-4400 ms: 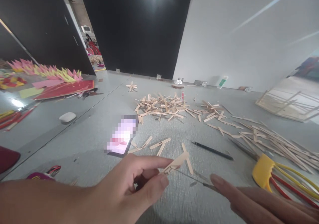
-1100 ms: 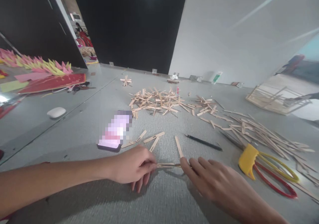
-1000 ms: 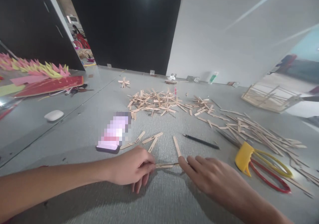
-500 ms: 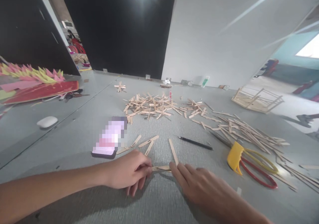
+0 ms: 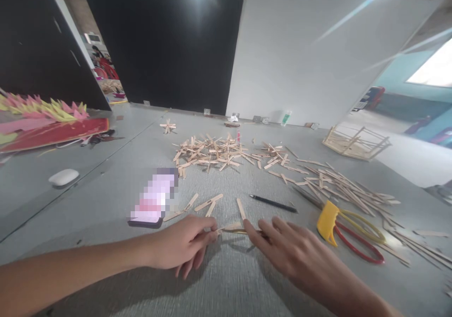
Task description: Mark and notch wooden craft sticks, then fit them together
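Observation:
Near the front of the table my left hand (image 5: pixel 190 241) is closed, pinching one end of thin wooden craft sticks (image 5: pixel 231 228) between thumb and fingers. These sticks lie one over another, a little above the tabletop. My right hand (image 5: pixel 289 249) is over their other end, a finger across them and the other fingers somewhat spread; its thumb is hidden. Just beyond the hands is a loose craft stick (image 5: pixel 240 208). Further left lie a crossed pair of sticks (image 5: pixel 209 202) with small slots and another stick (image 5: pixel 191 202).
A black pen (image 5: pixel 273 203) and yellow-and-red-handled scissors (image 5: pixel 328 220) lie right. A phone (image 5: pixel 155 197) and white case (image 5: pixel 64 177) are left. Behind are piled stick pieces (image 5: pixel 212 151), long strips (image 5: pixel 348 190), a stick frame (image 5: pixel 356 144) and a red paper-decorated piece (image 5: pixel 52 136).
My right hand's fingers have spread apart and lifted slightly, uncovering more of the sticks. The left hand keeps its pinch. The view has shifted a little.

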The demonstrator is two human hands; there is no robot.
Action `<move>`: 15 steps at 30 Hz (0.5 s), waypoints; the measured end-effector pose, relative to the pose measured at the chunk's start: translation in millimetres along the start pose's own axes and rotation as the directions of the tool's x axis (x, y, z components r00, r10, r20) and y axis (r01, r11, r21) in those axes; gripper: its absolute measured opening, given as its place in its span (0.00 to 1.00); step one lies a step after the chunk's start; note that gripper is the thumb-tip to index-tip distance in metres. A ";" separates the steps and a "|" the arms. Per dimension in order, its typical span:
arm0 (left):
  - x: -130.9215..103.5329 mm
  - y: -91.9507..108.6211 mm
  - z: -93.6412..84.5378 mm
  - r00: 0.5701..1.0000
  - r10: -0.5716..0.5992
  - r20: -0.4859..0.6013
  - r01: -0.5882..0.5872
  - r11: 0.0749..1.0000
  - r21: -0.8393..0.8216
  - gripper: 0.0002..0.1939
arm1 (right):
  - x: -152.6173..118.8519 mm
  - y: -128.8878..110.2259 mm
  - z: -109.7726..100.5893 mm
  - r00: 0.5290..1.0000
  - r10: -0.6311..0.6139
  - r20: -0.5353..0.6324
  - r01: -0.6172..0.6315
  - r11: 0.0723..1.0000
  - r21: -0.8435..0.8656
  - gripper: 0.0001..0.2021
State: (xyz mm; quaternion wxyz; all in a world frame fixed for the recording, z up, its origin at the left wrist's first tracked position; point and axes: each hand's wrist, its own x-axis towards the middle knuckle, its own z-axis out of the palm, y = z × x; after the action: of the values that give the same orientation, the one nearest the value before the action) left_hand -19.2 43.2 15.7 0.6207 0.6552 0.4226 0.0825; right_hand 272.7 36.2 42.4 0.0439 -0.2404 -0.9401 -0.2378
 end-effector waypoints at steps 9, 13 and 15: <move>5.7 -6.8 -1.6 0.999 -0.037 0.033 0.039 0.999 -0.035 0.20 | -0.3 1.1 -19.4 0.972 0.064 0.225 -0.187 0.791 0.582 0.23; 5.2 -6.1 -2.4 0.998 -0.018 0.065 0.021 0.999 -0.036 0.20 | -1.4 0.3 -17.3 0.959 0.089 0.268 -0.236 0.772 0.590 0.19; 4.1 -3.8 -3.5 0.996 -0.005 0.092 0.009 0.999 -0.041 0.20 | -1.5 0.8 -13.4 0.955 0.083 0.285 -0.244 0.769 0.591 0.17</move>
State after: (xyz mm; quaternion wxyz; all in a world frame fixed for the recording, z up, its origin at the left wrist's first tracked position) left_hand -20.5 48.0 11.4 0.6532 0.6438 0.3943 0.0589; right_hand 273.9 29.9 54.2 0.0260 -0.3212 -0.9390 0.1199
